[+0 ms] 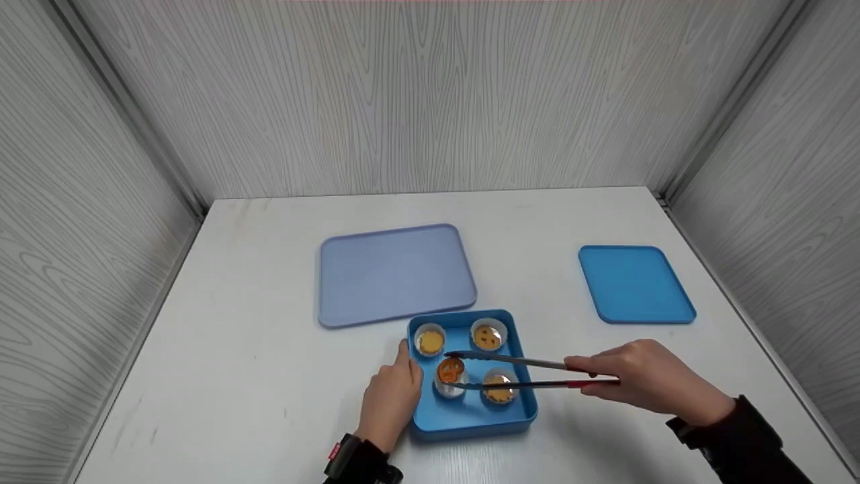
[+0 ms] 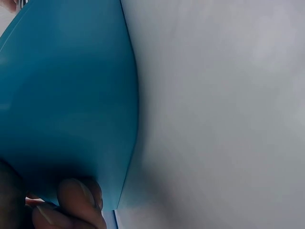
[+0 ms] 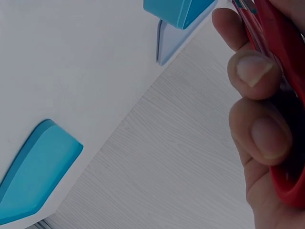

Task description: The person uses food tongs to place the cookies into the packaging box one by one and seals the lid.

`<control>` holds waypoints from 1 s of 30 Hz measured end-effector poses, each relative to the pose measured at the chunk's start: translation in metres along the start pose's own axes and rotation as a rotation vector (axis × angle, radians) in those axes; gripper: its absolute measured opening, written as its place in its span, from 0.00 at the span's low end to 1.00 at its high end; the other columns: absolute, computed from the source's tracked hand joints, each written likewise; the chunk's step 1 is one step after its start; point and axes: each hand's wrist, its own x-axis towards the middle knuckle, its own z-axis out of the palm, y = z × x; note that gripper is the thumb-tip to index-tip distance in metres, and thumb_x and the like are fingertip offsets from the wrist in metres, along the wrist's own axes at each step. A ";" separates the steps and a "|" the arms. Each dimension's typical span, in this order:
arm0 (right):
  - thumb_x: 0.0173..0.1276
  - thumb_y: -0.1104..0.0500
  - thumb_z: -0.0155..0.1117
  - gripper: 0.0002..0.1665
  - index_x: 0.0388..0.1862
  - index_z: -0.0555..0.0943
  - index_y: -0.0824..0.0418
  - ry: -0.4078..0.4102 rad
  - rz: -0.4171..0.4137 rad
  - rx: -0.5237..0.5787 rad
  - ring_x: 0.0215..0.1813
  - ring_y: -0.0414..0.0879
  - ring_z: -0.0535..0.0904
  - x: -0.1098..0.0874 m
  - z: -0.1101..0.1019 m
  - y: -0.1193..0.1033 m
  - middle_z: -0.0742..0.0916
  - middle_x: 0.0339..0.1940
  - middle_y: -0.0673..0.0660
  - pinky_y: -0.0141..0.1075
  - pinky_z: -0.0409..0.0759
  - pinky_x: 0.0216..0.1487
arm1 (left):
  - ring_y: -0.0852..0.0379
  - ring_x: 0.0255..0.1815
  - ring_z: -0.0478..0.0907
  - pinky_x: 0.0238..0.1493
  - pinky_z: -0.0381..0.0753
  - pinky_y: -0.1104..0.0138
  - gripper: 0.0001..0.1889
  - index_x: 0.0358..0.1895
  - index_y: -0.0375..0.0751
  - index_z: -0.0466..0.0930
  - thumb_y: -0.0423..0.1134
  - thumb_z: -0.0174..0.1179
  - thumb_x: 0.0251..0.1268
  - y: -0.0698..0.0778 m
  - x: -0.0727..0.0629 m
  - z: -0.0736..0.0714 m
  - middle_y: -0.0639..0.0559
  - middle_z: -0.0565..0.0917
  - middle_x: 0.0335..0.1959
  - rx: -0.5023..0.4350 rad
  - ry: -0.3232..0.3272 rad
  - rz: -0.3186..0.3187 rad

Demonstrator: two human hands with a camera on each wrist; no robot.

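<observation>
My right hand (image 1: 648, 376) grips a pair of tongs (image 1: 547, 384) by the red handles, which fill the right side of the right wrist view. The tongs reach left over a deep blue box (image 1: 463, 422), their tips on either side of a round orange-brown cookie (image 1: 451, 369) at the front left paper cup (image 1: 450, 390). Other cups in the box hold a plain yellow piece (image 1: 431, 342), a cookie with holes (image 1: 487, 338) and another yellow cookie (image 1: 498, 394). My left hand (image 1: 392, 396) holds the box's left side, fingers (image 2: 76, 198) against its wall.
A pale lavender tray (image 1: 396, 275) lies behind the box, close to its back edge. Farther right is a flat bright blue tray (image 1: 637, 284). Wood-grain panels (image 1: 416, 101) rise behind and beside the white table (image 1: 235, 336).
</observation>
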 end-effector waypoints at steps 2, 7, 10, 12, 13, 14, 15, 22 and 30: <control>0.57 0.60 0.81 0.28 0.58 0.88 0.54 -0.004 0.011 -0.002 0.27 0.26 0.80 0.000 -0.001 -0.001 0.92 0.37 0.45 0.20 0.73 0.27 | 0.53 0.15 0.71 0.22 0.67 0.59 0.28 0.75 0.30 0.65 0.43 0.47 0.81 0.000 0.000 0.000 0.47 0.74 0.15 0.001 -0.004 -0.004; 0.57 0.60 0.80 0.27 0.59 0.88 0.54 0.004 0.020 0.014 0.27 0.26 0.79 -0.001 -0.003 -0.002 0.92 0.37 0.45 0.19 0.72 0.27 | 0.53 0.15 0.70 0.22 0.65 0.60 0.28 0.76 0.30 0.64 0.43 0.46 0.81 0.000 0.000 -0.001 0.48 0.72 0.14 -0.006 -0.019 -0.015; 0.56 0.60 0.81 0.28 0.58 0.88 0.55 0.009 0.007 0.024 0.26 0.26 0.79 -0.001 -0.002 -0.003 0.92 0.37 0.46 0.19 0.72 0.27 | 0.53 0.16 0.70 0.23 0.65 0.60 0.28 0.76 0.30 0.64 0.43 0.46 0.80 0.000 0.001 -0.002 0.48 0.72 0.14 -0.009 -0.021 -0.017; 0.56 0.60 0.81 0.28 0.58 0.88 0.55 0.005 -0.003 0.020 0.26 0.26 0.79 -0.001 -0.001 -0.003 0.92 0.36 0.46 0.19 0.73 0.27 | 0.53 0.16 0.69 0.23 0.65 0.60 0.28 0.75 0.29 0.64 0.43 0.46 0.80 0.000 0.001 -0.002 0.48 0.72 0.14 -0.009 -0.020 -0.015; 0.56 0.60 0.81 0.28 0.58 0.88 0.55 0.002 -0.004 0.021 0.26 0.26 0.80 -0.001 -0.001 -0.004 0.92 0.36 0.46 0.19 0.73 0.28 | 0.53 0.16 0.69 0.23 0.64 0.60 0.28 0.75 0.29 0.64 0.43 0.46 0.81 -0.001 0.001 -0.002 0.48 0.71 0.14 -0.010 -0.020 -0.015; 0.56 0.60 0.81 0.27 0.57 0.88 0.55 -0.002 -0.004 0.020 0.26 0.27 0.81 0.000 0.000 -0.004 0.92 0.36 0.46 0.19 0.74 0.28 | 0.53 0.15 0.69 0.22 0.64 0.61 0.28 0.75 0.29 0.64 0.43 0.46 0.81 -0.001 0.001 -0.002 0.48 0.71 0.14 -0.011 -0.020 -0.014; 0.56 0.59 0.81 0.27 0.57 0.88 0.55 -0.006 -0.003 0.021 0.27 0.28 0.81 0.000 0.000 -0.004 0.92 0.36 0.46 0.19 0.74 0.29 | 0.54 0.15 0.68 0.22 0.63 0.61 0.28 0.75 0.29 0.64 0.43 0.46 0.81 -0.001 0.001 -0.003 0.48 0.71 0.14 -0.012 -0.019 -0.013; 0.57 0.59 0.81 0.26 0.57 0.88 0.54 -0.007 -0.011 0.010 0.27 0.30 0.83 0.001 0.002 -0.004 0.92 0.36 0.45 0.21 0.76 0.29 | 0.55 0.13 0.65 0.21 0.60 0.62 0.28 0.76 0.30 0.64 0.42 0.46 0.81 -0.001 0.000 -0.003 0.50 0.70 0.13 -0.016 -0.018 -0.011; 0.59 0.56 0.80 0.26 0.58 0.88 0.54 0.002 -0.019 -0.021 0.29 0.28 0.83 0.000 0.003 -0.003 0.92 0.38 0.45 0.22 0.76 0.29 | 0.56 0.13 0.65 0.20 0.60 0.62 0.28 0.75 0.28 0.65 0.42 0.47 0.80 -0.002 -0.001 0.000 0.51 0.69 0.12 0.002 0.027 0.013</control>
